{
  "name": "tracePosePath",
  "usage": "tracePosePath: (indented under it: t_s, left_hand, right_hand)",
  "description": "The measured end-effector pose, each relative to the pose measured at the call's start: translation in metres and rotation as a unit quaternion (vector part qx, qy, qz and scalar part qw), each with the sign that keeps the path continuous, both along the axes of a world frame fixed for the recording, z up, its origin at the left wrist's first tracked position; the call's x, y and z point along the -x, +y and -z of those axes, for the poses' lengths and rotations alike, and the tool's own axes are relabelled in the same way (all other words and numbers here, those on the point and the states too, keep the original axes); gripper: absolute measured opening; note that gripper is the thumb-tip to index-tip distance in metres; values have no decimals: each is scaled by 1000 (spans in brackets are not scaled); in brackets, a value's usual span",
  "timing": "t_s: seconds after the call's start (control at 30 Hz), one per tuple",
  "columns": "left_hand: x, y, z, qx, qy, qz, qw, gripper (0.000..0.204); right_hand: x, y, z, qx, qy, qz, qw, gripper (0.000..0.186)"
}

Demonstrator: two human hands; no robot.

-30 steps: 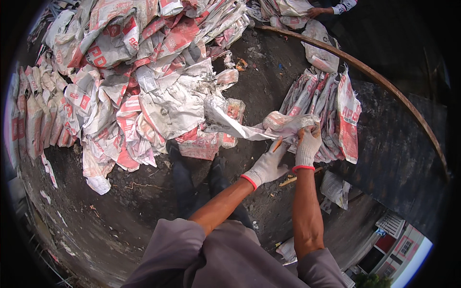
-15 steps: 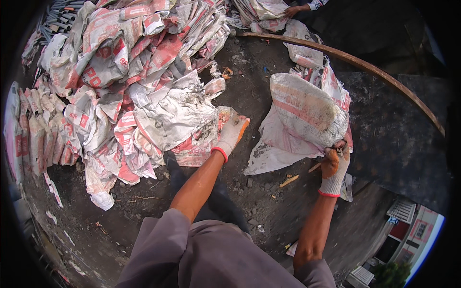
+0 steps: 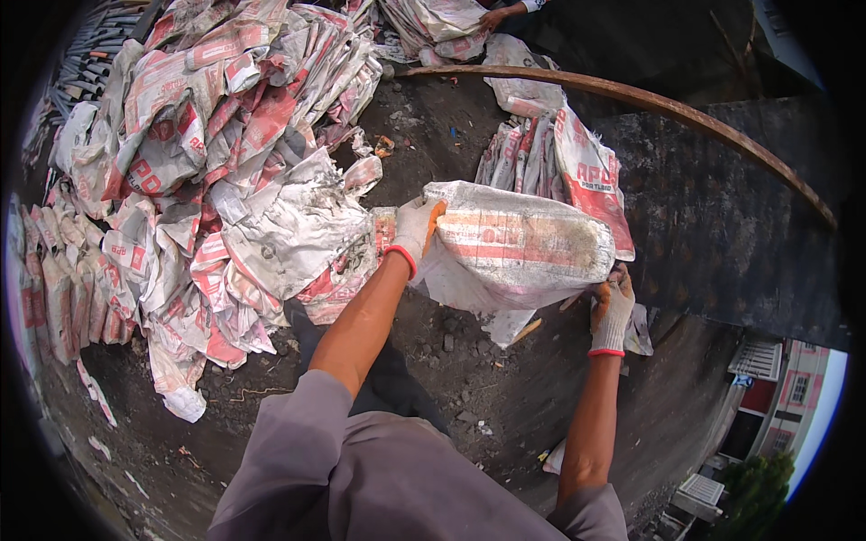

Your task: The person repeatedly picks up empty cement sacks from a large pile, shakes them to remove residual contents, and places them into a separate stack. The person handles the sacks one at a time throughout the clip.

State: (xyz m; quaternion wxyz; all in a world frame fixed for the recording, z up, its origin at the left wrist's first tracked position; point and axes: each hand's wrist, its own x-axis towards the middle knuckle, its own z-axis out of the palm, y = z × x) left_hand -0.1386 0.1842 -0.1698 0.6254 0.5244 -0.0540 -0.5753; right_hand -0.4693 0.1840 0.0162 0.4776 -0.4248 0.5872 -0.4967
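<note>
Stretched between my hands is an empty cement sack [image 3: 523, 236], white and red with grey dirt stains. My left hand [image 3: 416, 229], in a white knit glove with orange palm, grips its upper left corner. At the lower right corner my right hand [image 3: 612, 309], gloved the same way, pinches the edge. The sack's loose underside hangs toward the ground. Just beyond it lies a row of folded sacks [image 3: 520, 155], with a red-and-white sack [image 3: 591, 176] beside them. Left of my left hand spreads a crumpled, stained sack [image 3: 284, 230].
A big heap of used sacks [image 3: 212, 117] fills the left, with folded bundles [image 3: 68, 279] at its edge. A long curved wooden strip [image 3: 667, 104] crosses the far right by a dark sheet [image 3: 722, 207]. Another person's hand [image 3: 492, 18] touches sacks at the far end.
My left hand has gone from the sacks on the left to the held sack's corner. The sack is now pulled out wide and flatter, uncovering the folded row behind it.
</note>
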Motion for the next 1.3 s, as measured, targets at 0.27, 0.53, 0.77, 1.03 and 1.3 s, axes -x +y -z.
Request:
tracePosePath:
  t_s: [0.27,0.53,0.77,1.03,1.3]
  left_hand:
    - [-35,20,-71,-65,-636,63,767,36]
    - [-115,61,-71,-42,-347,39,936,16]
    - [-233,142,-88,-224,-556,3,801,32]
    - [-313,217,-67,-99,-368,-152,912,58]
    - [-388,227,6,264,-107,-53,957,61]
  right_hand:
    - [-8,47,141,-80,-42,204,975,6]
    - [-81,60,146,-239,-269,-26,933,47]
    - [-203,44,86,-115,185,-275,936,31]
    - [-316,49,-1,-58,401,-321,856,46]
    - [-334,32,6,-29,297,-225,927,30]
